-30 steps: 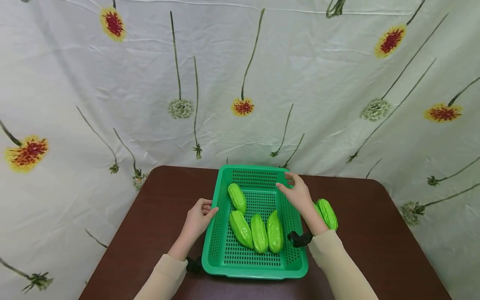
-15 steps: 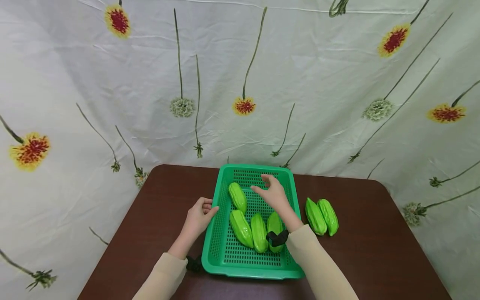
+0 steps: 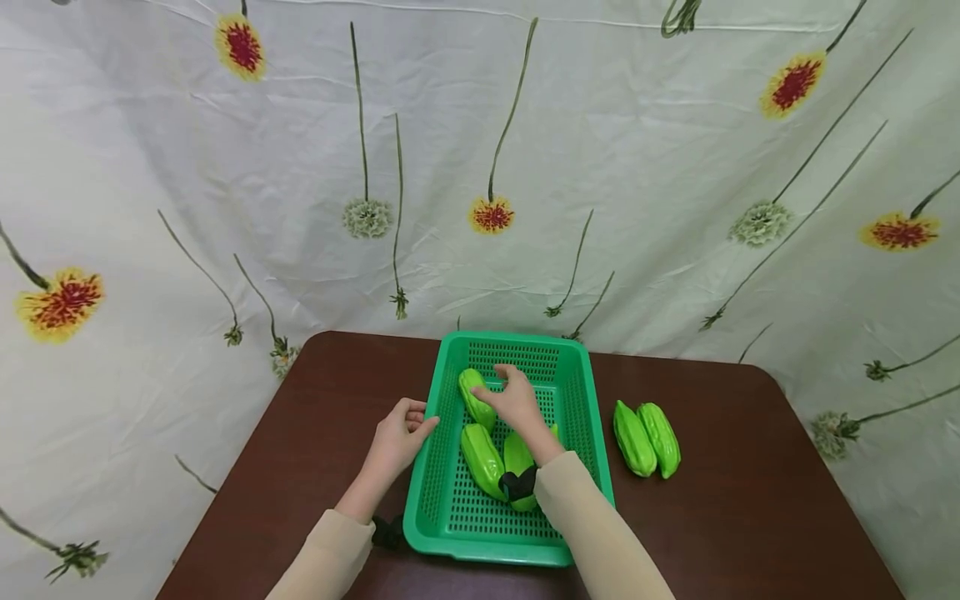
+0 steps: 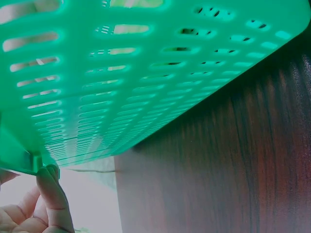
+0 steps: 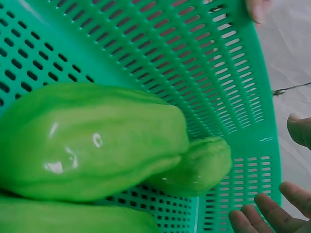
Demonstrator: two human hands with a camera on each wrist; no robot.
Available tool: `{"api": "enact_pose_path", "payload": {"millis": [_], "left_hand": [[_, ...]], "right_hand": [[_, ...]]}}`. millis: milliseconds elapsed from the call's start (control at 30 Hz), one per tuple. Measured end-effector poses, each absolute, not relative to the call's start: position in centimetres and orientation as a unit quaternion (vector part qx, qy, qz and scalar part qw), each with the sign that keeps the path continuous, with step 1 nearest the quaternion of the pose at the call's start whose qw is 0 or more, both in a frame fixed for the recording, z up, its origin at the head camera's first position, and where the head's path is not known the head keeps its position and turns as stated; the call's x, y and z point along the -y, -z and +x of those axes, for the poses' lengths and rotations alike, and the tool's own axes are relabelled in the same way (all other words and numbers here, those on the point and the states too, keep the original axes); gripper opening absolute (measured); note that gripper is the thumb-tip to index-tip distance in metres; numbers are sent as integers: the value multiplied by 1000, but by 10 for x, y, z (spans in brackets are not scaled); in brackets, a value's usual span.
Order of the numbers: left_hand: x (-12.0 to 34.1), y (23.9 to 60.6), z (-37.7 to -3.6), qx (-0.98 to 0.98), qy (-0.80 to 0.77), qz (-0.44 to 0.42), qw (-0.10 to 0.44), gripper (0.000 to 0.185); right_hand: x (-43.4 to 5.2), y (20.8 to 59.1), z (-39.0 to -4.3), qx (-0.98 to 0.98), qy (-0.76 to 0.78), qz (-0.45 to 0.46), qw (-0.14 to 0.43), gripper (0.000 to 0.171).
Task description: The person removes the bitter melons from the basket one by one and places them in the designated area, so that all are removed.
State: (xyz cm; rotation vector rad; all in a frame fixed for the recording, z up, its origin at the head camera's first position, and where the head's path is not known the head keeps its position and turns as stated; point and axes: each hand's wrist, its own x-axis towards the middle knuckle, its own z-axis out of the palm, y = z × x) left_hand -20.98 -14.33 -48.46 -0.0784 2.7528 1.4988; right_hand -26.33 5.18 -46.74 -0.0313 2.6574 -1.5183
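My left hand (image 3: 396, 437) pinches the left rim of a green slatted plastic basket (image 3: 491, 553); its fingers (image 4: 52, 196) show at the rim in the left wrist view. Over the inside of the basket is my right hand (image 3: 517, 406), thumb and fingers spread apart with nothing between them. Its fingertips are close to the back-left green ridged gourd (image 3: 470, 385). A second gourd (image 3: 482, 461) lies in front of that one. Two more gourds in the basket are partly hidden by my right wrist. Up close, the right wrist view shows a large glossy gourd (image 5: 92, 141).
Two more green gourds (image 3: 647, 440) lie side by side on the dark brown table (image 3: 720, 500), right of the basket. A pale flowered cloth (image 3: 480, 125) hangs behind the table's far edge. Black straps (image 3: 519, 483) are on my wrists.
My right hand has moved left from the basket's right rim to above the back-left gourd, staying spread. Its forearm now covers the right-hand gourds in the basket. The left hand stays at the rim.
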Motion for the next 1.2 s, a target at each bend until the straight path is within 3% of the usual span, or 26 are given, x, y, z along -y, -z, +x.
{"api": "enact_pose_path", "payload": {"millis": [1200], "left_hand": [[141, 482, -207, -877, -480, -23, -2, 32]], "right_hand": [[-26, 501, -273, -909, 407, 53, 74, 64]]}}
